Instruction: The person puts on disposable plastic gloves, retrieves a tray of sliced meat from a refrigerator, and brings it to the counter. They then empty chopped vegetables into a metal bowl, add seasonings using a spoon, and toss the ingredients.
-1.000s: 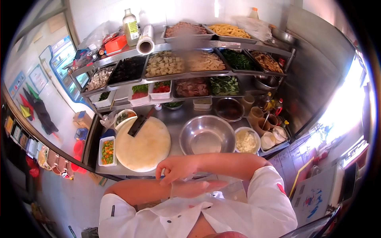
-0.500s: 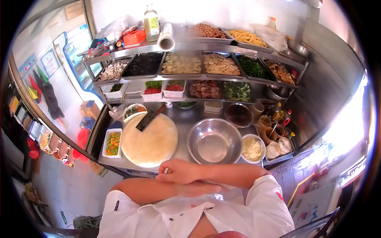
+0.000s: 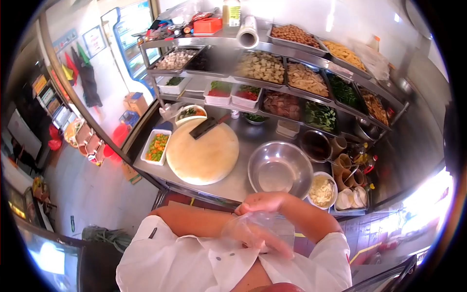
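Clear, crinkled plastic (image 3: 247,227) at six o'clock, filmy over the left hand (image 3: 265,239), whose fingers stretch toward four o'clock, right hand (image 3: 265,201) curled, pinching its upper edge, steel bowl (image 3: 280,170) toward one o'clock.

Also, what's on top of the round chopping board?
One cleaver lies flat near the far edge of the chopping board, its wooden-coloured handle pointing outward. The rest of the top looks bare. Whatever is under the blade is covered, so can't tell.

White tiled wall (image 3: 316,17) behind steel rack (image 3: 214,34); grey floor (image 3: 107,194) at left; bright glare at right.
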`<state>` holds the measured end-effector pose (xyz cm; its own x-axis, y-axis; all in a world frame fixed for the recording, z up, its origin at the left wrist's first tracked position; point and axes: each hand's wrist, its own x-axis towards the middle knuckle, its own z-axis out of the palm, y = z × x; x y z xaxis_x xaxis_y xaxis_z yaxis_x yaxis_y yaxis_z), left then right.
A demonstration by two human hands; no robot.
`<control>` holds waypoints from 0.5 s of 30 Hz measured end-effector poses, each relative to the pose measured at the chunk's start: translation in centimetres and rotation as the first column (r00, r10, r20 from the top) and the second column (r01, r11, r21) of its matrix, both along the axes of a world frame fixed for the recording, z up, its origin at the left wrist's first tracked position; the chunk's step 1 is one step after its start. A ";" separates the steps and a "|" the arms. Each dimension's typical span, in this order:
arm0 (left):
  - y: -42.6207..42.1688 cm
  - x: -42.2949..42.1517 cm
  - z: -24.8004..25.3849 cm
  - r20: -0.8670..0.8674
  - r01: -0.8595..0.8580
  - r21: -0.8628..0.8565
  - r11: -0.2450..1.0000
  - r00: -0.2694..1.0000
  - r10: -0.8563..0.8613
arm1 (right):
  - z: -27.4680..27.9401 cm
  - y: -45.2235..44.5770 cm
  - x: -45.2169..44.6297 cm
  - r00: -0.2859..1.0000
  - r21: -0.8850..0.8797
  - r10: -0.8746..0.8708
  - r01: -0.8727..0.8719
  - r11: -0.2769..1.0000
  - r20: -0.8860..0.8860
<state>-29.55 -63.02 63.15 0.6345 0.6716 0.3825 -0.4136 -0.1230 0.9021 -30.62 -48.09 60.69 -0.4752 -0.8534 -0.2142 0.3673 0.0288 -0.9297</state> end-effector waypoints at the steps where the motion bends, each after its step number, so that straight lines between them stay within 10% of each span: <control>1: 0.0 0.3 0.4 0.016 -0.005 -0.016 1.000 1.000 0.005 | -0.5 -0.2 0.4 0.999 -0.105 0.002 0.002 0.994 0.039; 8: 0.6 3.7 -2.7 0.116 -0.078 -0.193 0.978 0.988 0.101 | 1.5 -1.6 1.3 0.988 -0.095 0.066 -0.053 0.994 0.142; 11: -1.0 4.3 -2.1 0.094 -0.097 -0.638 0.764 0.975 0.202 | 4.0 -3.7 0.3 0.966 0.072 0.258 -0.257 0.964 -0.007; 15: -2.2 6.4 -8.5 0.045 -0.324 -0.732 0.600 0.855 0.517 | 5.9 -8.8 -1.6 0.865 0.209 0.468 -0.431 0.878 -0.183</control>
<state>-23.13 -65.21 54.69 0.1697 0.9645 -0.2026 -0.6794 0.2634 0.6848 -32.22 -56.93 66.62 -0.0988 -0.9496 -0.2975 0.0647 0.2922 -0.9542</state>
